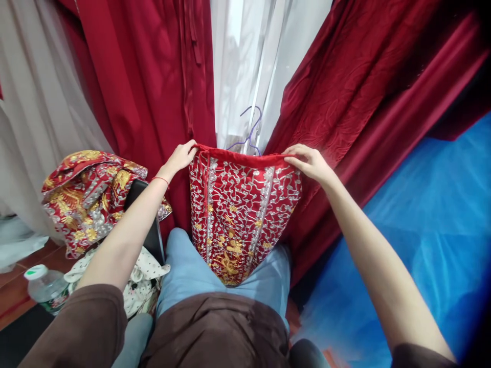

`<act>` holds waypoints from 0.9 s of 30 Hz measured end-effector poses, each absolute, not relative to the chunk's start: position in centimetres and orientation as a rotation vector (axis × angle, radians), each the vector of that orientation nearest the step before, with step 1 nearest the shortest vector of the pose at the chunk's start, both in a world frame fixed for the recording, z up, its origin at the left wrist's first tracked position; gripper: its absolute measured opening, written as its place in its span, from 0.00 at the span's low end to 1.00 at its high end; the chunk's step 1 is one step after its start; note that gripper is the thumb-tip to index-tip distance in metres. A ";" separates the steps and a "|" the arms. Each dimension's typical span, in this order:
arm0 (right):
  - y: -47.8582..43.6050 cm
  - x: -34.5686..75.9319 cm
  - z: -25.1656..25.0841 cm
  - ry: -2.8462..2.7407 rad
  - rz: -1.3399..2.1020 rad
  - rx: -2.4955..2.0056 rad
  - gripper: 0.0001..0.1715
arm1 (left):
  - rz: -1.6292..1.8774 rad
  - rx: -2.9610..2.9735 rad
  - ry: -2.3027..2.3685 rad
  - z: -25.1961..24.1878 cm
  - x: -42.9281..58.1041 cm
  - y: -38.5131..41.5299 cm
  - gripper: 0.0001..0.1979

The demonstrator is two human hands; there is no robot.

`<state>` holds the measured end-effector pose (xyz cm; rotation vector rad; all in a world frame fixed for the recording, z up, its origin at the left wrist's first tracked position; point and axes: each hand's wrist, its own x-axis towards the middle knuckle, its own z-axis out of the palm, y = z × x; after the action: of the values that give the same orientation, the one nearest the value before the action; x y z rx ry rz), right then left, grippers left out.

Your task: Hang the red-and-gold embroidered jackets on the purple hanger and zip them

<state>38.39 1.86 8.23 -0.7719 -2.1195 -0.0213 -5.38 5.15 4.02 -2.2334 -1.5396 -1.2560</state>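
Note:
A red skirt (238, 214) with silver and gold embroidery hangs in front of my legs, its plain red waistband stretched between my hands. My left hand (183, 155) pinches one end of the waistband. At the other end, my right hand (307, 159) grips the band between thumb and fingers. Behind the waistband the hook of a purple hanger (251, 128) sticks up; the skirt hides its lower part, so I cannot tell whether it is attached.
Left of me lies a folded red and gold embroidered garment (88, 199), with dotted white fabric (146, 266) below it. A plastic bottle (48, 289) stands near the left edge. Red garments (153, 66) hang ahead, and blue tulle (422, 220) spreads on the right.

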 end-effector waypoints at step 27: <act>4.5 40.8 9.2 -2.434 -0.099 -1.301 0.30 | -1.622 -2.733 -1.356 4.5 -7.0 6.1 0.18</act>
<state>40.78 4.51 9.18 -1.3007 -2.4340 -0.0988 -6.95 6.08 4.54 -2.7330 -1.3557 -1.6218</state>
